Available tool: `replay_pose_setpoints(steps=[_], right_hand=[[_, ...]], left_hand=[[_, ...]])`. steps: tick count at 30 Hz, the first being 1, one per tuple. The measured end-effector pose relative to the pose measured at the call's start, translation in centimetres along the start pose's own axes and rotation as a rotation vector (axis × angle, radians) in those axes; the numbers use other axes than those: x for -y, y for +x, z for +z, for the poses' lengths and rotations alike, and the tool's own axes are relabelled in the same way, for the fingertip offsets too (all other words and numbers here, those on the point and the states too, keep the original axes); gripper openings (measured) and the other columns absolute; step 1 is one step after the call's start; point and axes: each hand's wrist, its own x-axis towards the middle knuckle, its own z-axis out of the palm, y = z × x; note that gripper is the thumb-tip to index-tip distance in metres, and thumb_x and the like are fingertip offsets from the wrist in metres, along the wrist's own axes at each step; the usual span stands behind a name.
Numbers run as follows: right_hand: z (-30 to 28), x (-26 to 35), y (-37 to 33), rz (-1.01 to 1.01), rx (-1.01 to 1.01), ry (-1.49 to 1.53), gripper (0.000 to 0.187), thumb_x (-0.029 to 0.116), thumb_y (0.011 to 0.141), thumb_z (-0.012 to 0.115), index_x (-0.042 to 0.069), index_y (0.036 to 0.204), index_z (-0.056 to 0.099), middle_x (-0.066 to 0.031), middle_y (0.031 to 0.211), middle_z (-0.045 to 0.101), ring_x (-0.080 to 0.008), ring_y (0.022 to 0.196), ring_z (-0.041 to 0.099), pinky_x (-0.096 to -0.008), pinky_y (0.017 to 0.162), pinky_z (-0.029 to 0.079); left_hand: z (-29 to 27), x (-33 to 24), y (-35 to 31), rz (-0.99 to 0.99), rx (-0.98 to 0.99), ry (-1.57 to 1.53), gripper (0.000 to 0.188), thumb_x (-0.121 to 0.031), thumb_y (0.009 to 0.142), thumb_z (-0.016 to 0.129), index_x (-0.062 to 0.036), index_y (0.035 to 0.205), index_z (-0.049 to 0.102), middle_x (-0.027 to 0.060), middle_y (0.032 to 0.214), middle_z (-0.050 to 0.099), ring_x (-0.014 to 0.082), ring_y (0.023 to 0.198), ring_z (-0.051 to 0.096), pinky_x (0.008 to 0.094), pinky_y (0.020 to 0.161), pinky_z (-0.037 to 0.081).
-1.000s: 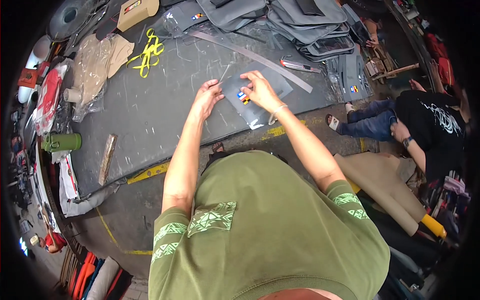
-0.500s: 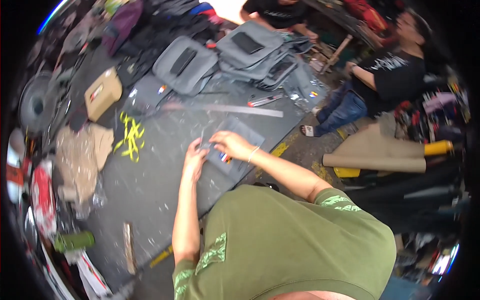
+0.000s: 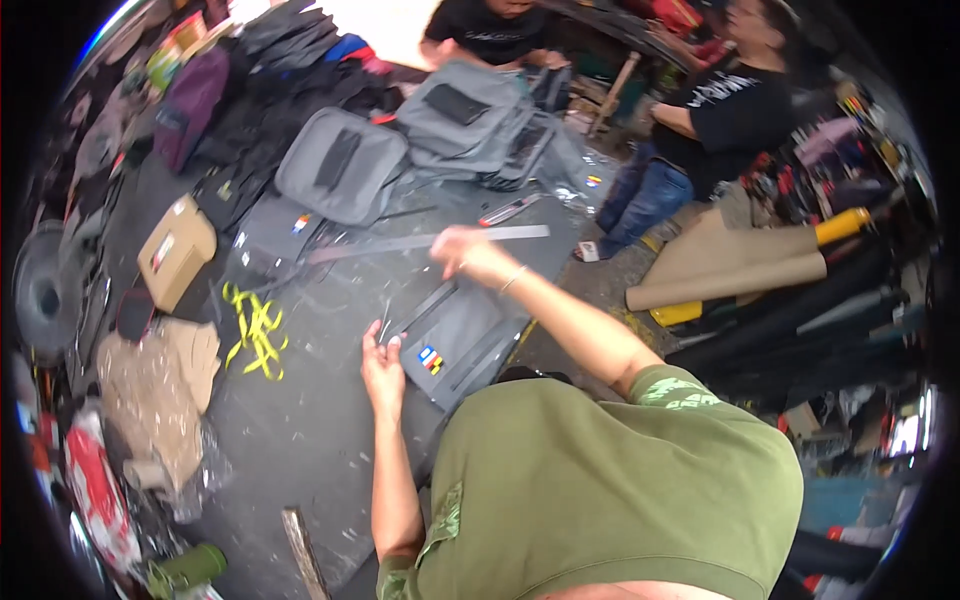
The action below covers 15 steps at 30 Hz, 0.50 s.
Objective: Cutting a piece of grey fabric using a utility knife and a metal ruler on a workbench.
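A flat grey fabric panel [image 3: 455,335] with a small multicoloured patch [image 3: 431,360] lies at the table's near right edge, directly in front of me. My left hand [image 3: 382,372] pinches the panel's left corner between thumb and fingers. Something thin and clear, like plastic film, glints just above those fingertips. My right hand [image 3: 468,254] is raised over the panel's far side, beside a long metal ruler [image 3: 395,245]. Motion smears its fingers, so whether it holds anything is unclear. A red and grey cutter knife [image 3: 510,208] rests beyond the ruler.
Grey bags [image 3: 345,165] are piled at the far side. Yellow-green ribbon [image 3: 255,332], a tan box [image 3: 177,250] and plastic-wrapped tan pieces [image 3: 160,400] lie left; a wooden stick [image 3: 303,552] is near. Two people in black shirts [image 3: 740,110] are beyond, near a brown roll [image 3: 730,283].
My right hand has moved away from my left, up and outward toward the ruler. My left hand stays at the panel's corner, and more of the panel shows. The whole view has shifted.
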Motion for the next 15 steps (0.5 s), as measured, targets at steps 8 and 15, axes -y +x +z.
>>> replay_pose_setpoints(steps=[8, 15], right_hand=[[-2.2, -0.1, 5.3, -0.038, -0.711, 0.515, 0.013, 0.012, 0.1, 0.064, 0.007, 0.11, 0.058, -0.0018, 0.081, 0.057, -0.011, 0.06, 0.055, -0.0262, 0.05, 0.05], [6.3, 6.8, 12.4, -0.065, 0.04, -0.413, 0.088, 0.049, 0.098, 0.067, 0.003, 0.161, 0.026, -0.0202, 0.162, 0.034, -0.0249, 0.116, 0.066, -0.036, 0.09, 0.059]], left_hand=[[-4.2, 1.7, -1.6, -0.127, -0.194, 0.198, 0.057, -0.009, 0.095, 0.069, -0.0108, 0.148, 0.05, -0.0056, 0.071, 0.042, 0.0056, 0.064, 0.042, 0.0233, 0.061, 0.043], [-6.7, 4.7, -1.3, -0.257, -0.15, -0.049, 0.065, -0.018, 0.095, 0.072, -0.0067, 0.151, 0.041, 0.0156, 0.123, 0.067, 0.0162, 0.097, 0.065, 0.0314, 0.073, 0.055]])
